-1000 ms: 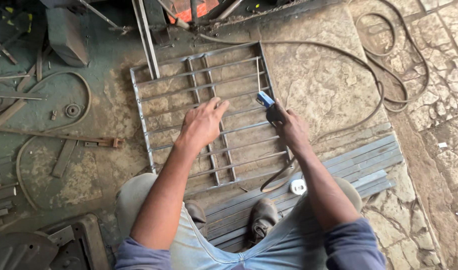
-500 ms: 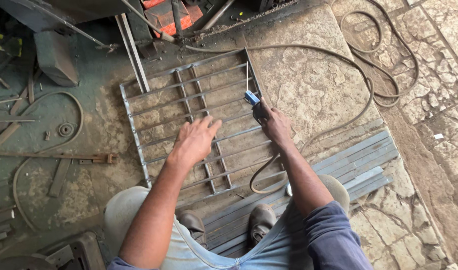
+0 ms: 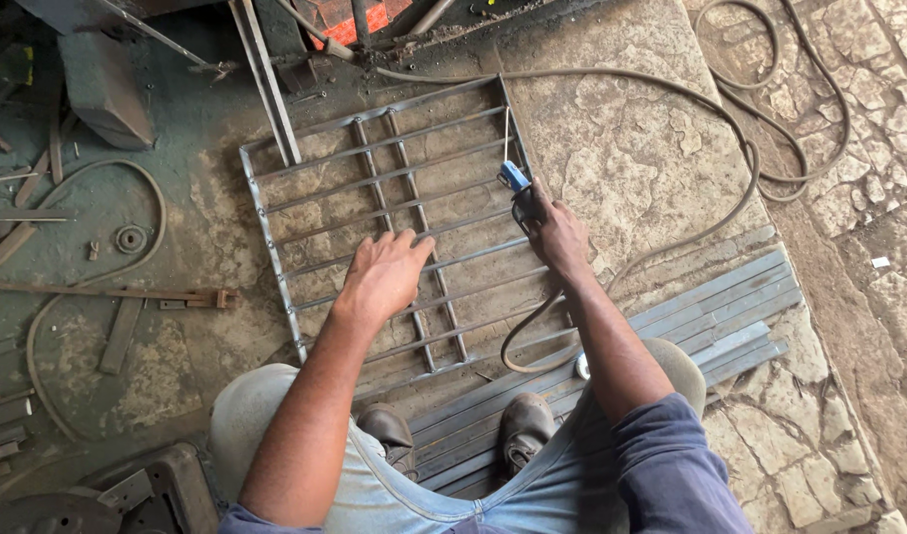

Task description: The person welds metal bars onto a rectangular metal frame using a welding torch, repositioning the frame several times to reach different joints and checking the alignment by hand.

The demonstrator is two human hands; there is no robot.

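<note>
A rectangular metal grille [image 3: 305, 158] of thin bars lies flat on the stone floor in front of me. My left hand [image 3: 384, 274] rests palm down on its bars near the middle, fingers spread. My right hand [image 3: 555, 235] grips a welding electrode holder [image 3: 518, 188] with a blue tip, a thin rod sticking up from it over the grille's right edge. A thick cable [image 3: 671, 99] runs from the holder, loops by my knee and trails away to the upper right.
Flat steel strips [image 3: 711, 307] are stacked under my shoes [image 3: 521, 427]. Scrap metal pieces, a wire loop [image 3: 97, 267] and a bar [image 3: 107, 293] litter the dirty floor to the left. An angle bar [image 3: 266, 79] lies across the grille's top left corner.
The view has shifted, so the grille sits higher and more centred. My hands keep their places on the grille and the holder.
</note>
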